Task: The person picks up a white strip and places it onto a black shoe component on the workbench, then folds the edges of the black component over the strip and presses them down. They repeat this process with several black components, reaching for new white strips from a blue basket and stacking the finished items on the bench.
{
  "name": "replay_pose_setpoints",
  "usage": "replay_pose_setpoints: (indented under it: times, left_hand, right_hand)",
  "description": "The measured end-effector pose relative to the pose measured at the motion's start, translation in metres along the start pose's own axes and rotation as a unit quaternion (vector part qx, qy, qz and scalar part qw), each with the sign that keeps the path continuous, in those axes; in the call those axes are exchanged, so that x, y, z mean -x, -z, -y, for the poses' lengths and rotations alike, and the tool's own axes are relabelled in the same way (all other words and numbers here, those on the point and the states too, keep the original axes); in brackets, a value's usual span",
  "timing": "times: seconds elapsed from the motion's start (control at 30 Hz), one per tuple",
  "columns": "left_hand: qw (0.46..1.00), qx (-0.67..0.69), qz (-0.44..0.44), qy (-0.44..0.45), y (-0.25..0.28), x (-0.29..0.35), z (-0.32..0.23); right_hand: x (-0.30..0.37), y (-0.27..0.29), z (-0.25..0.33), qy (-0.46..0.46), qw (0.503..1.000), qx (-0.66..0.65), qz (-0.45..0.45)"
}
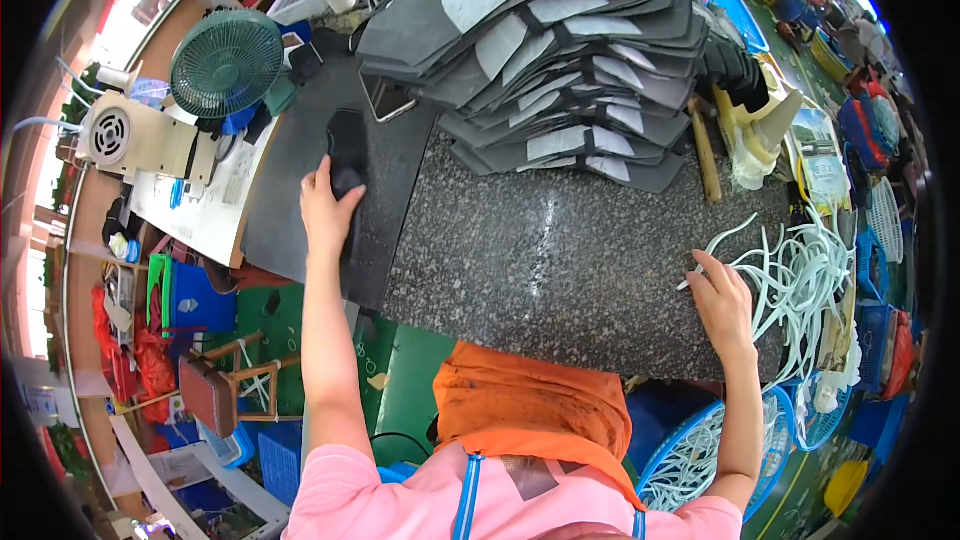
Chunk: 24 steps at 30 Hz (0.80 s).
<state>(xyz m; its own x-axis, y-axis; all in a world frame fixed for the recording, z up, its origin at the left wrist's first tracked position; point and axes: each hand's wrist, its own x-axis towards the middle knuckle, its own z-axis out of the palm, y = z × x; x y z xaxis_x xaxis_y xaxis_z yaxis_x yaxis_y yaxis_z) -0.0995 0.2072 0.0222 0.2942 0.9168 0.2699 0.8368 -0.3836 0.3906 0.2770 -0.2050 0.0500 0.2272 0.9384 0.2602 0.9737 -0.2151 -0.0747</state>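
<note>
My left hand (328, 212) is at the near end of a black, sole-shaped piece (347, 140) lying on a dark mat. Its thumb and fingers are on either side of that end, gripping it. Over at the right of the speckled stone slab (540, 260), my right hand (722, 302) has its fingertips closed on a thin pale strip (684, 286), whose short end pokes out. Beside that hand, a tangled heap of similar pale strips (805, 270) spills over the slab's right edge.
Layered dark grey cut pieces (600, 70) in banded bundles fill the slab's far side. A wooden-handled tool (706, 155) lies right of them. Far left are a green fan (227, 62) and a sewing machine (135, 138). A blue-rimmed basket (655, 460) of strips stands below right.
</note>
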Motion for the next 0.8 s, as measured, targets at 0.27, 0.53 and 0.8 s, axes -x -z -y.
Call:
replay_pose_setpoints:
  times: [0.27, 0.53, 0.8]
  left_hand:
    - [0.866, 0.075, -0.307, -0.389, 0.052, -0.056, -0.232]
    - [0.876, 0.229, -0.195, -0.376, 0.086, -0.014, -0.241]
    - [0.871, 0.346, 0.224, -0.268, 0.023, 0.191, -0.174]
  right_hand:
    - [-0.032, -0.009, 0.036, -0.069, 0.943, -0.304, -0.120]
    - [-0.002, 0.006, 0.044, -0.280, 0.845, -0.436, -0.128]
    - [-0.021, 0.033, 0.111, 0.004, 0.934, -0.356, 0.020]
